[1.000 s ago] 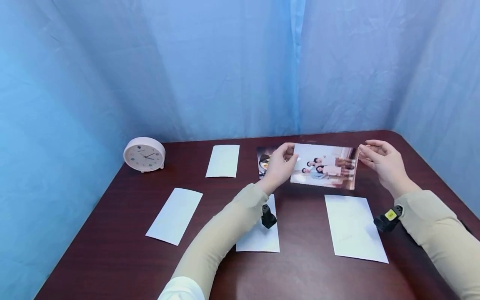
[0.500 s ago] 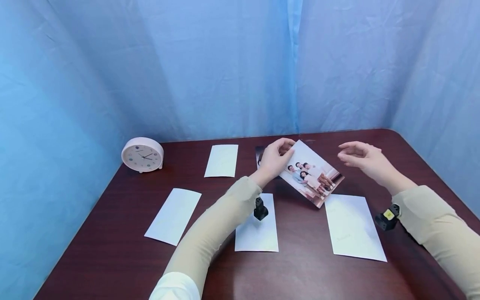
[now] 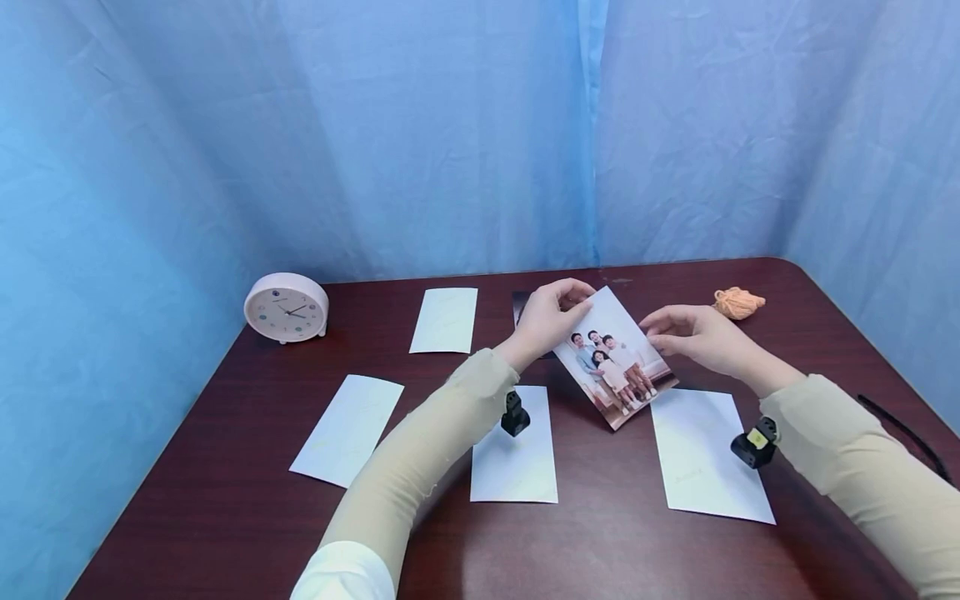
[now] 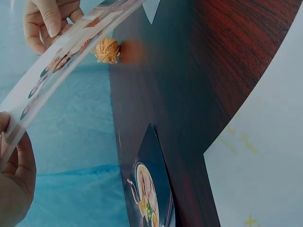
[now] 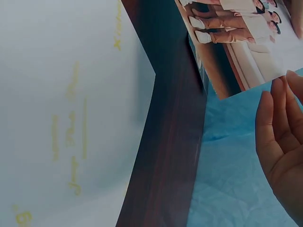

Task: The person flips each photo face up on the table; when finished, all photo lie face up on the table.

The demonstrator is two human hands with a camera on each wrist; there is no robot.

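Note:
A glossy family photo (image 3: 618,358) is held tilted above the table, its printed side towards the head camera. My left hand (image 3: 551,317) grips its upper left corner between thumb and fingers. At its right edge, my right hand (image 3: 697,333) pinches the print; the right wrist view shows thumb and fingertips (image 5: 279,90) meeting at that edge. Behind the left hand lies a food photo (image 4: 149,189), mostly hidden in the head view. Near the right hand is a white sheet (image 3: 712,458) on the table.
More white sheets lie at the front middle (image 3: 513,467), left (image 3: 352,429) and back (image 3: 444,321); some carry faint yellow writing. A round alarm clock (image 3: 287,308) stands back left. An orange yarn ball (image 3: 738,302) sits back right, and a black cable (image 3: 907,437) runs along the right.
The photo has turned from sideways to nearly upright in my left hand. My right hand let go of its edge, then moved left and down to it again, uncovering the yarn ball.

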